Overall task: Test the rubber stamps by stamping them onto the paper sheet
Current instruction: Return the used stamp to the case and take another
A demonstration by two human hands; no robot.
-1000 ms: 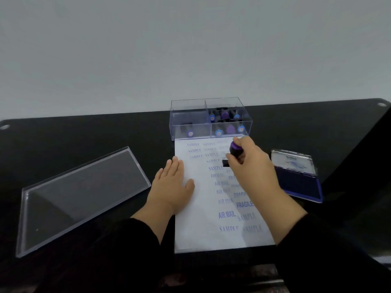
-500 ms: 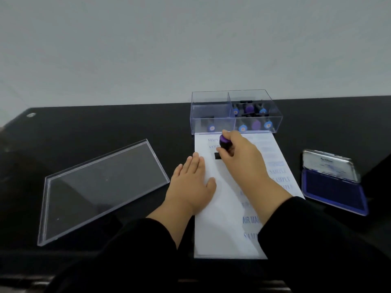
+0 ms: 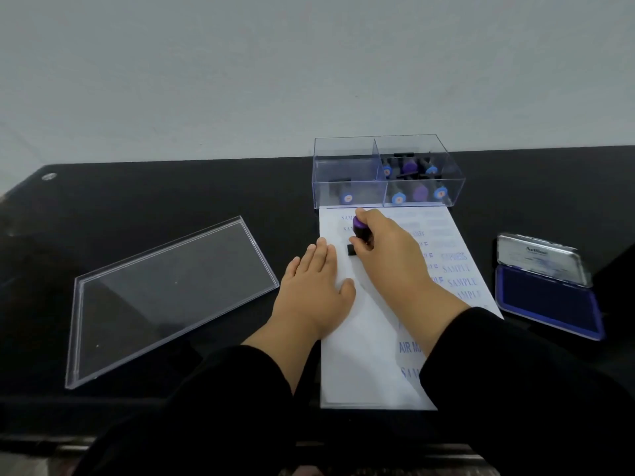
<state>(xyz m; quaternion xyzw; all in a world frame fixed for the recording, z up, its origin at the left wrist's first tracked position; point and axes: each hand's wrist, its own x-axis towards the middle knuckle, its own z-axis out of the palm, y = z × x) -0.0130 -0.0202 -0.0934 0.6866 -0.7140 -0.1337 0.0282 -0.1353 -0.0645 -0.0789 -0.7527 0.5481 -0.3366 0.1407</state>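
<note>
A white paper sheet (image 3: 364,341) lies on the black table, covered with blue prints such as SAMPLE and AIR MAIL. My right hand (image 3: 388,249) grips a purple-handled rubber stamp (image 3: 360,231) whose black base sits on the upper left part of the sheet. My left hand (image 3: 312,286) lies flat with straight fingers on the sheet's left edge, just left of the stamp. A clear two-compartment box (image 3: 350,180) behind the sheet holds several more stamps, most of them in its right half.
An open ink pad (image 3: 546,304) with a blue pad and a metal lid lies right of the sheet. The clear plastic box lid (image 3: 165,293) lies to the left. The table's front edge runs below my black sleeves.
My right hand has carried the stamp from the sheet's upper middle to its upper left. My head has turned left, so everything sits further right in view. My left hand stays flat.
</note>
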